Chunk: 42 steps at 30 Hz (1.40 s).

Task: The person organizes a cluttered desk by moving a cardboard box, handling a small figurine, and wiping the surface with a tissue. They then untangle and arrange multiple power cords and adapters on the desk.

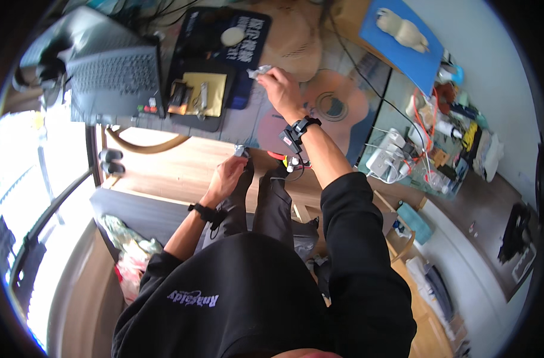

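My right hand reaches over the desk and pinches a crumpled whitish tissue or wrapper between thumb and fingers. The scrap hangs above the right edge of a dark blue desk mat, on which a pale round object lies. Closer to my body, my left hand is in front of the desk edge, above my legs. Its fingertips hold a small silvery-grey item, too small to identify. To the left, a yellow pad carries a metal tool like a nail clipper beside a small dark box.
An open laptop takes up the desk's left side. At the right, a blue board bears a cream plush-like figure. A white power strip sits among cables and clutter. A black cable crosses the desk.
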Available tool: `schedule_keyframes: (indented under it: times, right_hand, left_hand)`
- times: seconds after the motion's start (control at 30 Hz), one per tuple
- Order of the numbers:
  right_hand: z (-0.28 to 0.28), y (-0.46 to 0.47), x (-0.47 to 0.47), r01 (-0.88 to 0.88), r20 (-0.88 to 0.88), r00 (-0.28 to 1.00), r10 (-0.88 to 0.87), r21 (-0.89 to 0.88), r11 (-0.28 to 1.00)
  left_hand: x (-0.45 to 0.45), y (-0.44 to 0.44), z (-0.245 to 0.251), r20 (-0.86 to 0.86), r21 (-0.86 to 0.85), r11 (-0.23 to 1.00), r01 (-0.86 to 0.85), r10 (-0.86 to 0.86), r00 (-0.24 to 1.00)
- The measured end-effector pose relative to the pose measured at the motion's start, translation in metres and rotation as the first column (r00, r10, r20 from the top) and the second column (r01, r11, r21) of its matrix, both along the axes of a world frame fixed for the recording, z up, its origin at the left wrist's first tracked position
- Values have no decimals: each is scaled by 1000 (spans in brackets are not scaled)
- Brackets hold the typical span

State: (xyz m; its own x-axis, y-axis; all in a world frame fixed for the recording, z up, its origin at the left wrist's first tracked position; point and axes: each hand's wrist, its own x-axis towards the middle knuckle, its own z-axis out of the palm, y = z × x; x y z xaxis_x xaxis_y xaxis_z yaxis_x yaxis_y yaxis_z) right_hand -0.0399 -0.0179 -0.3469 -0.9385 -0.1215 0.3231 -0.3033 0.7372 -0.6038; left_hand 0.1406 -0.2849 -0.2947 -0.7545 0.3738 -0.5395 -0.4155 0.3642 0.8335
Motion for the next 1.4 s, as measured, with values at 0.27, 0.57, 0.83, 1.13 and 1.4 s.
schedule_keyframes:
  times: [0.27, 0.57, 0.83, 1.13, 1.4]
  right_hand:
    - [-9, 105, -82, 332, -151, 941, -303, 243, 911]
    - [-2, 85, -83, 347, -83, 936, -342, 42, 937]
    - [1, -15, -10, 143, -75, 987, -141, 17, 990]
    - [34, -8, 86, -247, 16, 969, 247, -10, 969]
    - [12, -32, -51, -35, 15, 999, 35, 4, 999]
  left_hand:
    - [-11, -2, -2, -51, -18, 981, 191, -192, 980]
    - [-2, 13, 4, 41, -61, 964, 260, -258, 965]
    - [7, 27, 7, 23, -10, 973, 231, -230, 973]
    - [7, -5, 2, -20, -39, 991, 131, -131, 991]
    - [27, -33, -4, -25, -127, 992, -7, 4, 1000]
